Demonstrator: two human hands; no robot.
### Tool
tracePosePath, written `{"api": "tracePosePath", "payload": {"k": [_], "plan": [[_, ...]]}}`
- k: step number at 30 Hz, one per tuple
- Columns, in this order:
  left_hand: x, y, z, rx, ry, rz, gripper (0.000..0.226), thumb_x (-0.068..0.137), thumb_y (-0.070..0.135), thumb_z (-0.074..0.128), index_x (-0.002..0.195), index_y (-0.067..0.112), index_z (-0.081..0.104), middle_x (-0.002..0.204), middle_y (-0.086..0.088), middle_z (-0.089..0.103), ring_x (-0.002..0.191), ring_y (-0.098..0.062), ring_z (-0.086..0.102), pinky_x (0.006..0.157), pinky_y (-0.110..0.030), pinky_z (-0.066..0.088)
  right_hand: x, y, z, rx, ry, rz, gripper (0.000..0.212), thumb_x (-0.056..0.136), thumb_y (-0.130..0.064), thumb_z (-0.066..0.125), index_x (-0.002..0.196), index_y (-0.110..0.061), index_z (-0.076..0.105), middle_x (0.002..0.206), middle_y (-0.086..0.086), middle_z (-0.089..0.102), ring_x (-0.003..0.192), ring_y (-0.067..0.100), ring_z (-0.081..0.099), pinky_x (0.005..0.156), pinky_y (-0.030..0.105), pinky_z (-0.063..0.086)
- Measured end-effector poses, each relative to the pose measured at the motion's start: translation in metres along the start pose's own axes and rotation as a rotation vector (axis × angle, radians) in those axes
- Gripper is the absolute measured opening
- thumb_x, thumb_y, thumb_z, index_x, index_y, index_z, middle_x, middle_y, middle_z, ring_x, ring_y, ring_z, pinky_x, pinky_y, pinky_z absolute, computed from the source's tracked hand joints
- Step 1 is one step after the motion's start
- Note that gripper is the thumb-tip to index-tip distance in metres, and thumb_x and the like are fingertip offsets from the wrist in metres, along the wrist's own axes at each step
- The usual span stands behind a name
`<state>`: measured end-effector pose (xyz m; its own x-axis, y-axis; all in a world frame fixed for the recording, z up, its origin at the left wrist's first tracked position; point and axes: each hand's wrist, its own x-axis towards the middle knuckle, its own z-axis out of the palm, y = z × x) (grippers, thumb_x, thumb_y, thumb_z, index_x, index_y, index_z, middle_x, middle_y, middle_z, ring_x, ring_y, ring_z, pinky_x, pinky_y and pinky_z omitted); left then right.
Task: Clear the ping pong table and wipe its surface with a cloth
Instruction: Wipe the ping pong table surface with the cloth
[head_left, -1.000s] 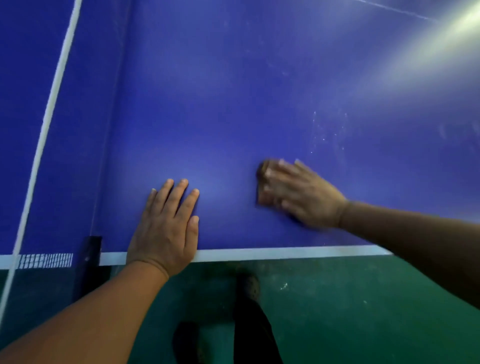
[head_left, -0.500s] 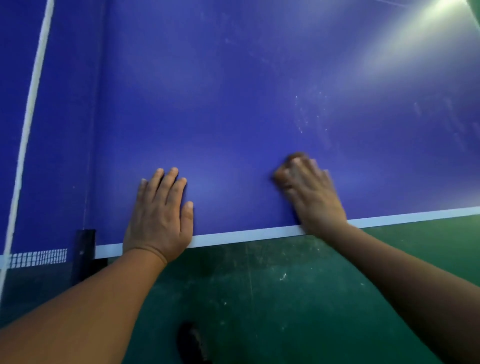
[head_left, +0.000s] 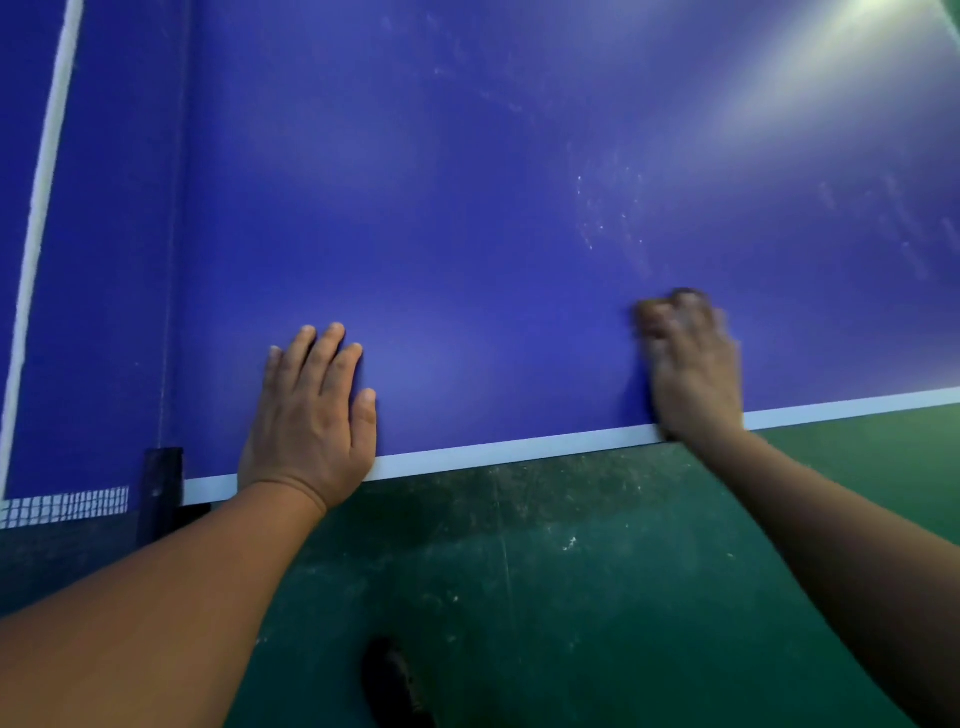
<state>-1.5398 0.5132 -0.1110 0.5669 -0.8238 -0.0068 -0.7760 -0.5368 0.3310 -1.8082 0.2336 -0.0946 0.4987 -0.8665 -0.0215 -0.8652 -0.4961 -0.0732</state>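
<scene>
Nearest us, a dark shoe (head_left: 395, 686) on the scuffed green floor (head_left: 571, 597), between our two forearms. At the table (head_left: 467, 208) edge, marked by a white border line (head_left: 493, 451), our left hand (head_left: 311, 415) lies flat on the blue surface, fingers straight and together, holding nothing. Our right hand (head_left: 691, 369) sits further right, just inside the same edge, blurred, fingers curled down over a dark cloth (head_left: 675, 299); only a sliver of the cloth shows past the fingertips, pressed to the table top. Left of the left hand, a black net clamp (head_left: 160, 488) with the net (head_left: 62, 504) beside it. Beyond the right hand, pale scuffs and specks (head_left: 613, 213) on the blue. Far right, a bright glare (head_left: 841, 67)
</scene>
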Motion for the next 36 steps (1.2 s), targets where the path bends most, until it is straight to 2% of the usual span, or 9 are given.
{"api": "tracePosePath", "payload": {"k": [2,4,8,11,15,18,24,30,36], "plan": [[0.000,0.000,0.000,0.004,-0.005,-0.001,0.064,0.096,0.042,0.024,0.140,0.002,0.050,0.154,-0.015,0.040,0.146,-0.034,0.026,0.123,-0.048,0.008,0.018,0.014,-0.011,0.120,0.043,0.501,0.048,0.104,-0.031,0.028,0.151,-0.025,0.038,0.164,0.001,0.020,0.149,0.031,0.016,0.117,0.058,0.021],[-0.001,-0.001,0.001,0.004,-0.005,0.000,0.065,0.096,0.042,0.024,0.141,0.002,0.049,0.155,-0.015,0.039,0.146,-0.034,0.026,0.123,-0.047,0.007,0.019,-0.020,-0.011,0.157,0.029,0.669,0.053,0.104,-0.032,0.021,0.155,-0.022,0.031,0.167,0.000,0.012,0.152,0.032,0.006,0.120,0.058,0.011],[-0.001,-0.001,0.002,-0.015,0.007,-0.003,0.065,0.096,0.042,0.024,0.141,0.002,0.049,0.155,-0.015,0.039,0.147,-0.035,0.026,0.123,-0.047,0.007,-0.028,-0.128,0.017,0.108,-0.019,-0.076,0.050,0.101,-0.025,0.035,0.151,-0.028,0.037,0.165,-0.001,0.020,0.153,0.030,0.010,0.122,0.054,0.013],[-0.002,-0.002,0.002,-0.035,0.059,-0.009,0.064,0.096,0.040,0.028,0.143,0.000,0.045,0.155,-0.019,0.036,0.146,-0.038,0.026,0.123,-0.040,-0.001,-0.046,-0.130,0.022,0.095,-0.073,-0.496,0.049,0.100,-0.038,0.038,0.148,-0.028,0.045,0.162,-0.004,0.031,0.152,0.027,0.018,0.122,0.048,0.012],[-0.001,-0.001,0.003,-0.030,0.091,-0.012,0.060,0.096,0.038,0.031,0.138,-0.001,0.050,0.150,-0.024,0.041,0.141,-0.042,0.030,0.123,-0.046,0.006,0.021,-0.054,0.009,0.019,-0.014,-0.149,0.043,0.102,-0.035,0.037,0.143,-0.033,0.047,0.160,-0.003,0.029,0.148,0.028,0.022,0.116,0.054,0.027],[0.001,0.000,0.003,-0.022,0.090,-0.016,0.058,0.096,0.037,0.031,0.133,-0.001,0.055,0.147,-0.024,0.044,0.139,-0.043,0.033,0.119,-0.054,0.018,0.031,-0.054,0.007,0.085,-0.056,0.064,0.049,0.106,-0.039,0.030,0.154,-0.030,0.035,0.167,-0.009,0.013,0.154,0.023,0.002,0.124,0.046,0.003],[-0.001,0.000,0.004,-0.017,0.103,-0.017,0.058,0.095,0.035,0.034,0.134,-0.002,0.055,0.146,-0.025,0.046,0.138,-0.043,0.036,0.117,-0.054,0.020,0.018,-0.125,0.017,0.009,-0.097,-0.717,0.051,0.103,-0.041,0.032,0.151,-0.029,0.041,0.163,-0.007,0.027,0.154,0.024,0.013,0.124,0.046,0.010],[-0.001,0.000,0.007,0.026,0.169,-0.008,0.057,0.096,0.033,0.039,0.141,-0.001,0.050,0.151,-0.026,0.039,0.141,-0.043,0.034,0.117,-0.059,0.021,0.050,-0.176,0.019,0.027,-0.107,-1.019,0.047,0.103,-0.037,0.040,0.149,-0.028,0.046,0.162,-0.006,0.031,0.152,0.028,0.018,0.123,0.050,0.016],[-0.003,-0.001,0.005,0.053,0.068,-0.061,0.059,0.100,0.040,0.033,0.148,0.005,0.042,0.157,-0.021,0.032,0.146,-0.038,0.027,0.122,-0.051,0.012,0.105,-0.237,0.024,0.037,-0.166,-1.362,0.048,0.104,-0.039,0.034,0.150,-0.028,0.044,0.163,-0.005,0.028,0.153,0.028,0.015,0.123,0.053,0.015]]}}
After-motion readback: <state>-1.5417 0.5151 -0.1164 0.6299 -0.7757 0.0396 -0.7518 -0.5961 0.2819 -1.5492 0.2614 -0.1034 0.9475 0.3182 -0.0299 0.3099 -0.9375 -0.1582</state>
